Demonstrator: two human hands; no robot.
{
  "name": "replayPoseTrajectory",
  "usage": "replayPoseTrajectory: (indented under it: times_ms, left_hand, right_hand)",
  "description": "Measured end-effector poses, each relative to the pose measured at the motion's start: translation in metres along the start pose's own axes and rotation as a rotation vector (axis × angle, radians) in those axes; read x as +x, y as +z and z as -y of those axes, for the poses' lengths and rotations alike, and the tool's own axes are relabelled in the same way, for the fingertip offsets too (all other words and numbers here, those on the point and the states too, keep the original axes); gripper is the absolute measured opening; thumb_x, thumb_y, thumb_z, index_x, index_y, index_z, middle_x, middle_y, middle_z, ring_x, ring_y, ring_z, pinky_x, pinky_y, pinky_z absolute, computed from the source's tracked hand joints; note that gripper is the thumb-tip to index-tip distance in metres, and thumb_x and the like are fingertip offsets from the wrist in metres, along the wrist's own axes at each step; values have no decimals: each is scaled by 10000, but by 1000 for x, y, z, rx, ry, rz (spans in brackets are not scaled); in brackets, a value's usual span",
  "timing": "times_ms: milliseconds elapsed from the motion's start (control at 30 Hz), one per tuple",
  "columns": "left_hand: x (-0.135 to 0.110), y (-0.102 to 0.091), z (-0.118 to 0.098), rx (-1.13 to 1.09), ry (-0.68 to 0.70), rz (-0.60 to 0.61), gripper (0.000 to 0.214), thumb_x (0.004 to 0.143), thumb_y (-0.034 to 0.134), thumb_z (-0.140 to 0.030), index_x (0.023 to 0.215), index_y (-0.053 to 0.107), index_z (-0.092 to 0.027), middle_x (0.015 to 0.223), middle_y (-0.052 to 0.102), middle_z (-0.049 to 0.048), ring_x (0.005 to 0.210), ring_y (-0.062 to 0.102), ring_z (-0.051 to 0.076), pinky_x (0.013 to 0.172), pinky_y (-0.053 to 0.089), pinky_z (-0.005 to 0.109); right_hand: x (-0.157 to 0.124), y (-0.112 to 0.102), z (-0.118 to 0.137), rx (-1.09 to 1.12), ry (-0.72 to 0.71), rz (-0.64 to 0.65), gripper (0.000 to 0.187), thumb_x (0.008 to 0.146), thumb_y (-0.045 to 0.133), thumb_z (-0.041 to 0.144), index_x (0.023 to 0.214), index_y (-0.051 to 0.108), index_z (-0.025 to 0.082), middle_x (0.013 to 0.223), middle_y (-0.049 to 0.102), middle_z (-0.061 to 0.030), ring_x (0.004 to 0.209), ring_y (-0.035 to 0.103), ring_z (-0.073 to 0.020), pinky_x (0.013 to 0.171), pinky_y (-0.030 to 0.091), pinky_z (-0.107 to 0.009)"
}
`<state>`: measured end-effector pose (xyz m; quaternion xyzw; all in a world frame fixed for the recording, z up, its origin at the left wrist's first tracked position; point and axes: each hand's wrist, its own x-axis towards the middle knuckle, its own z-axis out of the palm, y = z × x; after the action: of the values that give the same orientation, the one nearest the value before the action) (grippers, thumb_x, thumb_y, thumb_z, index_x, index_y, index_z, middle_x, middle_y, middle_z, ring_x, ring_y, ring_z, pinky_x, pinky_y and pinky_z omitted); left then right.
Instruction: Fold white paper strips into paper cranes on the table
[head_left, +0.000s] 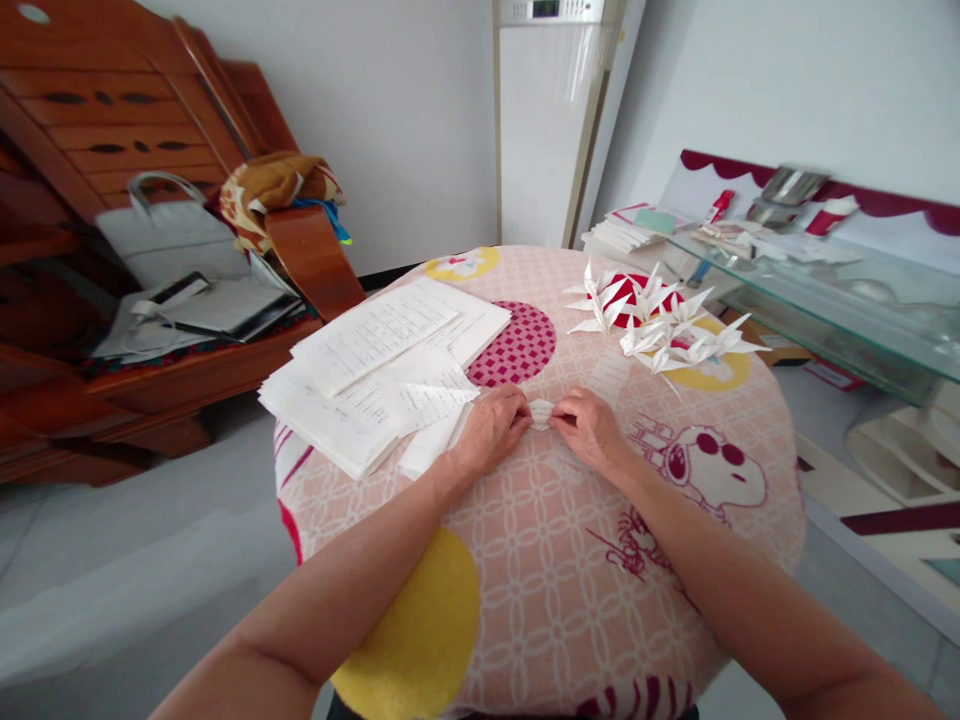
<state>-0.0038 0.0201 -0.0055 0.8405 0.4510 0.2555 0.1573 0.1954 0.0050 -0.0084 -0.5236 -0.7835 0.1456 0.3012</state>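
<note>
Between my two hands is a small folded piece of white paper [540, 412], low over the middle of the table. My left hand [496, 425] pinches its left end, and my right hand [592, 428] pinches the right end. Fingertips cover both ends of the paper, so its full shape is hidden. To the left, by my left wrist, lie stacks of handwritten paper sheets [375, 350], with a folded sheet [442, 402] on top. Several white folded paper cranes [660, 315] stand grouped at the table's far right.
A pink patterned cloth [540, 560] covers the round table. On the right stands a glass-topped shelf [840, 285] with papers, metal bowls and a red bottle [720, 206]. A wooden bench [300, 260] at left holds a grey bag [172, 240] and clothes. Behind is a white floor-standing unit [536, 130].
</note>
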Motion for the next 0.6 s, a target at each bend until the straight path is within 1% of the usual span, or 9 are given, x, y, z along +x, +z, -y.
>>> replayPoseTrajectory:
  times_ms: [100,267,400,533,600]
  left_hand:
    - [-2,0,2,-38,14,-8,83,897,616,-141,826,645,-175,999,689,53,920,641,174,873,509,313]
    - [0,0,-1,-25,-19,-7,104,897,605,-136,806,644,-169,981,688,54,906,639,169,861,509,299]
    - [3,-2,-9,72,-94,27,129,906,583,-144,798,650,-165,997,683,58,878,636,170,843,512,295]
    - [8,-4,-17,164,-154,78,145,917,566,-160,817,668,-140,1054,675,87,865,648,187,811,519,311]
    - [10,-4,-19,195,-177,88,166,917,550,-158,808,673,-134,1048,674,98,857,655,192,799,523,314]
  right_hand:
    - [-1,0,-2,30,-11,3,174,841,670,97,689,672,184,766,605,-30,757,560,-169,720,415,-291]
    - [1,0,1,22,5,-4,204,839,665,86,657,652,177,746,591,-30,745,554,-167,704,406,-288]
    - [4,2,5,-41,29,-14,239,828,641,67,617,612,176,731,574,-32,725,537,-168,686,394,-289]
    - [6,5,6,-96,53,-18,222,803,633,54,618,606,175,736,588,-41,720,536,-171,675,387,-290]
    - [7,6,7,-111,60,-20,221,793,627,53,614,603,179,732,596,-41,712,534,-169,666,384,-285]
